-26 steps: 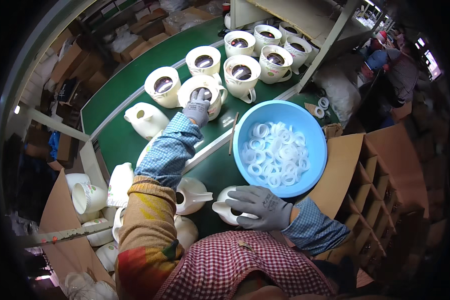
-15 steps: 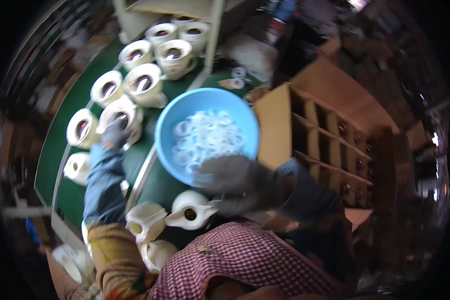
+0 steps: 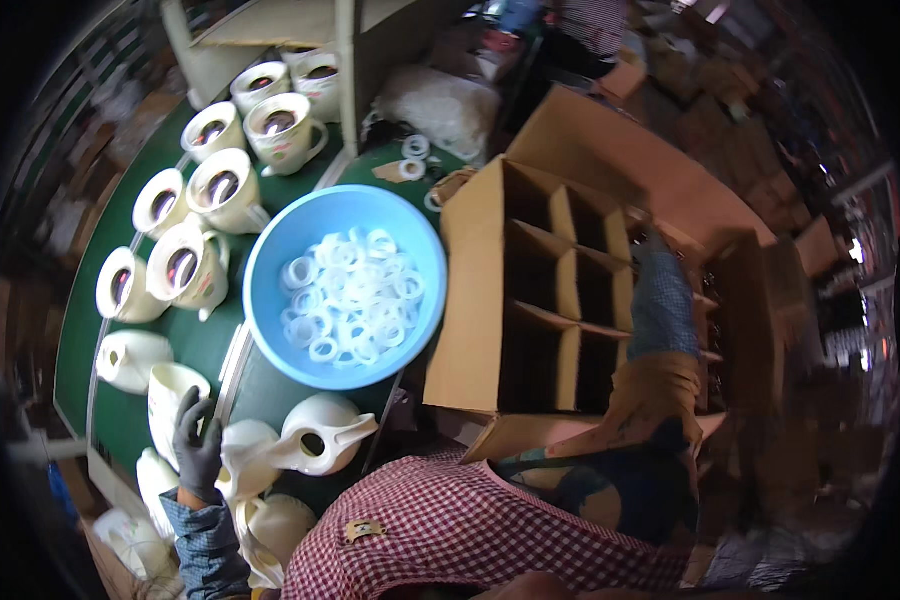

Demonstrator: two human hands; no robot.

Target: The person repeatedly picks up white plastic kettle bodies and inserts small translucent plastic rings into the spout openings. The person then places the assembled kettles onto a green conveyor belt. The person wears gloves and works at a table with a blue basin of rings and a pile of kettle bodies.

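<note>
My left hand [image 3: 198,452], in a dark grey glove, is at the near left with its fingers apart. Its fingertips are against the side of a white jug [image 3: 166,412], which leans a little. White jug bodies [image 3: 316,436] lie and stand close to that hand. My right arm [image 3: 662,310] reaches into a divided cardboard box [image 3: 467,290]; the hand at its end is hidden among the dividers. Between the arms stands a light blue basin [image 3: 261,330] holding many translucent white rings [image 3: 355,290].
Several cream jugs [image 3: 190,262] with shiny dark openings stand in rows on the green belt [image 3: 135,385]. A shelf post [image 3: 347,80] rises at the back. Loose rings [image 3: 412,168] and a clear plastic bag [image 3: 440,105] lie beyond the basin.
My left hand has come away from a standing jug in the row and moved nearer, to the leaning jug. My right hand has gone from beside the basin into the box. The view has shifted.
</note>
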